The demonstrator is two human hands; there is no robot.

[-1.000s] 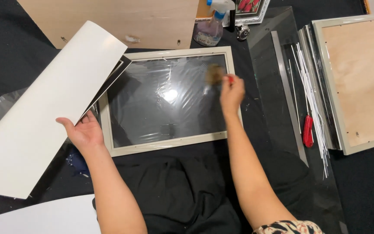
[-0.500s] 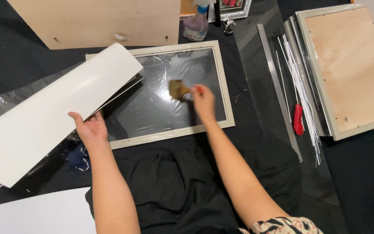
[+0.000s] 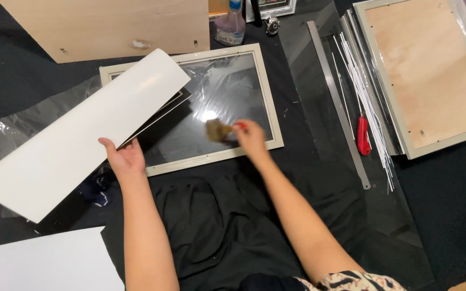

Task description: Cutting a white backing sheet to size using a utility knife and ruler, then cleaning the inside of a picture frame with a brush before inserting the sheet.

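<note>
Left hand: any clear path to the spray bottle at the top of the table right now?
Probably not. The left hand is holding up the big white sheet, which lies across the way, and the spray bottle stands beyond the far edge of the picture frame. The hand would likely have to put the sheet down first.

White board (image 3: 82, 134), cream frame (image 3: 268, 108), tan brush (image 3: 218, 130), black cloth (image 3: 211, 226).

Your brown-bristled brush (image 3: 218, 130) sits low on the glass of the pale frame (image 3: 272, 118), which lies flat; the big white board (image 3: 82, 134) is tilted up over its left side.
</note>
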